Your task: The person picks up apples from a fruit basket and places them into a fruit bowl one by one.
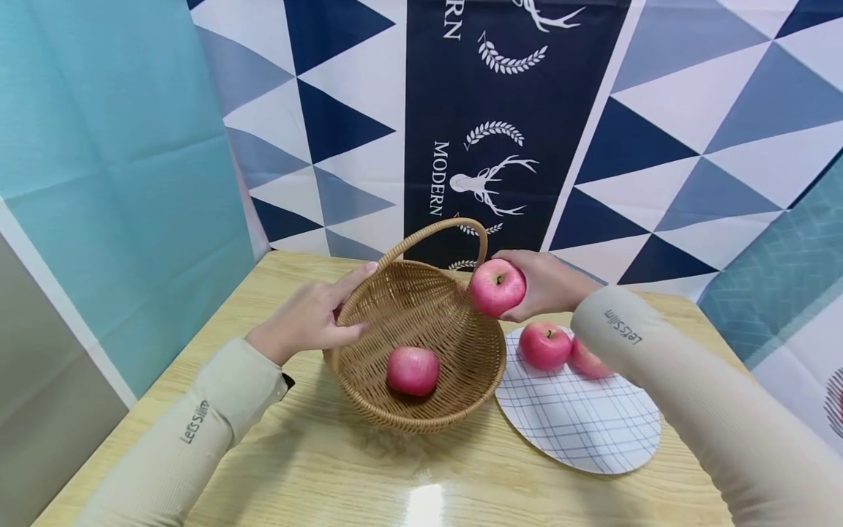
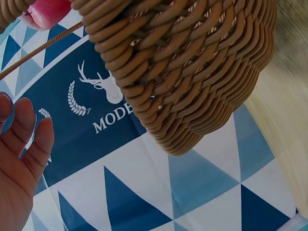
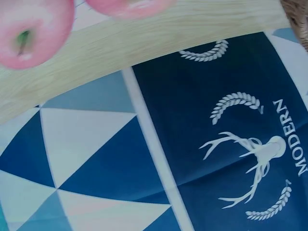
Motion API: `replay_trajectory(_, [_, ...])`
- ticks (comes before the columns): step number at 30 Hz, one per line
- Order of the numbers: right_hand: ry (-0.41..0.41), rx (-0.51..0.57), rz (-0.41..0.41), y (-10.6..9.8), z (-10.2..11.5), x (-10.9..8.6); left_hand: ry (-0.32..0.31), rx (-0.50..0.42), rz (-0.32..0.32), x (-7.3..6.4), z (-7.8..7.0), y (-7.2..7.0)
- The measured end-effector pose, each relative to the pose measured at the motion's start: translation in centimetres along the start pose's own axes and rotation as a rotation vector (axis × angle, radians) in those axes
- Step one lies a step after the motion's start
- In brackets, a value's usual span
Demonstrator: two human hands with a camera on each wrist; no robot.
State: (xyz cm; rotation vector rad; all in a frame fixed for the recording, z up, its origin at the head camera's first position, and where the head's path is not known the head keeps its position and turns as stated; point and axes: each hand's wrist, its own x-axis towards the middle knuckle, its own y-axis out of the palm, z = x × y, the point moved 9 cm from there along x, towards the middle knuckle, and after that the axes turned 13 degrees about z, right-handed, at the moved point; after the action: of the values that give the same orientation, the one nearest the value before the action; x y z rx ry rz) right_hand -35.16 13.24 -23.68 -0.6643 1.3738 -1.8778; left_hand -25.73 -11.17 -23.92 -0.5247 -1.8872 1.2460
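The left hand holds a brown wicker basket at its handle, the thumb reaching inside over the rim. In the left wrist view, some loosely bent fingers show beside the basket's woven side. One pink-red apple lies in the basket. At the basket's right edge, the right hand grips another apple, stem facing up. An apple also shows at the top left of the left wrist view. The right hand is outside the right wrist view.
A round white board with blue grid lines lies right of the basket. On its far side sit two apples, one partly behind the right sleeve. Everything stands on a light wooden table. Behind hangs a patterned cloth; a teal cloth hangs at left.
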Motion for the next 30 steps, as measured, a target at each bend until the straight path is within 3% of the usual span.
replay_trajectory(6, [0.049,-0.008,-0.025,-0.7,-1.1,-2.0,0.027,0.005,-0.021,0.0,0.0,-0.1])
replay_trajectory(14, [0.105,0.006,-0.001,-0.7,-2.5,-4.0,-0.011,-0.013,0.008,-0.3,0.3,0.0])
replay_trajectory(22, [0.203,0.058,0.028,-1.0,-3.6,-6.3,0.030,-0.009,-0.026,-0.5,0.1,0.2])
replay_trajectory(30, [0.273,0.093,0.007,-1.0,-4.3,-8.6,-0.031,-0.044,0.019,-0.5,0.5,0.3])
